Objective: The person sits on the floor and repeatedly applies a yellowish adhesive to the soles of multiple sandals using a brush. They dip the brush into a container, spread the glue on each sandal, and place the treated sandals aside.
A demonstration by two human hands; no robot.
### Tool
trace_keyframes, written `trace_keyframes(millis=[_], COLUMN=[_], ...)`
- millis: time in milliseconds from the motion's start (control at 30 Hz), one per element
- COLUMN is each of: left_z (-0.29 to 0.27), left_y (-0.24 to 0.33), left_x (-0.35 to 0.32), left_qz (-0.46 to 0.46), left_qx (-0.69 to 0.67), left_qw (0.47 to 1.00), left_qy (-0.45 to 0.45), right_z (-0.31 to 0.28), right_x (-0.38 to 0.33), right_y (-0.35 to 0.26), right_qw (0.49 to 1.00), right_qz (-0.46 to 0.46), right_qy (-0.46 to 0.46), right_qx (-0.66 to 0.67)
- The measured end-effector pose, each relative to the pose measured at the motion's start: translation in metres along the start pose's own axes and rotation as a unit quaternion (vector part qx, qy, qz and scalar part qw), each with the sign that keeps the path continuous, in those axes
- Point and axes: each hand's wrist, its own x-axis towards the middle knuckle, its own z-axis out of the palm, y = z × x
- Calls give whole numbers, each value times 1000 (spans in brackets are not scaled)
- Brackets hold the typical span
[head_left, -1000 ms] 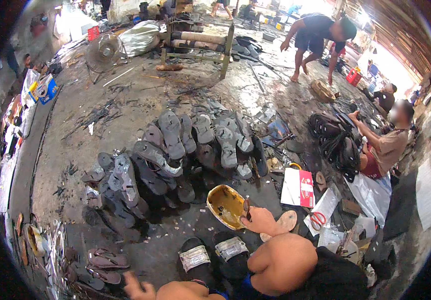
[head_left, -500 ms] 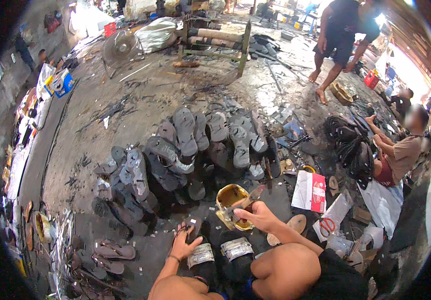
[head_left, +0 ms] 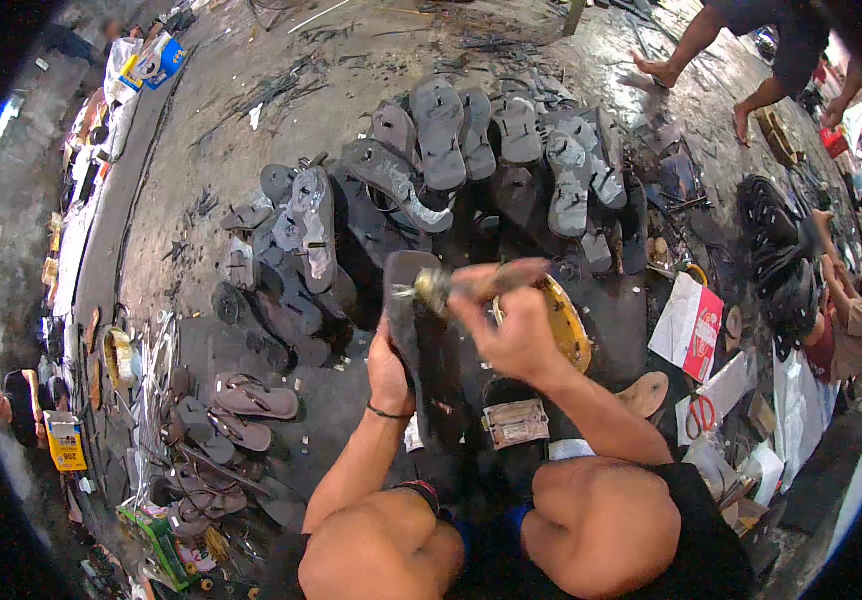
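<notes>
Here we gripped a dark sandal sole [head_left: 421, 340] upright from behind with our left hand [head_left: 389, 372], fingers wrapped around its edge, in front of our knees. Our right hand [head_left: 513, 330] closed around a brush [head_left: 461, 284], bristles touching the sole's top. A yellow bowl [head_left: 566, 325] sat just beside, with grey sandals [head_left: 441, 135] piled beyond.

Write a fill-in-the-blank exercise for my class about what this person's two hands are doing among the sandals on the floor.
1. The left hand holds up a dark sandal ____ by its edge.
2. The right hand grips a ____ whose bristles touch the sole's top end.
3. Just behind the right hand sits a round ____-coloured glue tin.
4. Beyond both hands, grey sandals lie in a ____ on the floor.

Missing words: sole; brush; yellow; pile
</notes>
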Motion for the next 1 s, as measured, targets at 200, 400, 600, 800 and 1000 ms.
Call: trace_keyframes(millis=[200,400,600,800,1000], left_z=[4,13,-9,-79,-20], left_y=[-4,-13,1,-20,11], left_x=[-11,-11,3,-91,-56], left_qz=[57,131,169,-171,-60], left_qx=[5,74,101,-36,20], left_qw=[998,986,980,983,998], left_qy=[38,76,4,58,11], right_z=[9,9,37,-23,17], right_x=[23,3,-25,14,-24], right_y=[-8,-18,-29,-19,-14], right_qw=[992,996,921,876,900], right_qz=[-95,-76,237,311,282], right_qy=[63,45,56,81,-109], right_qx=[-56,20,303,360,313])
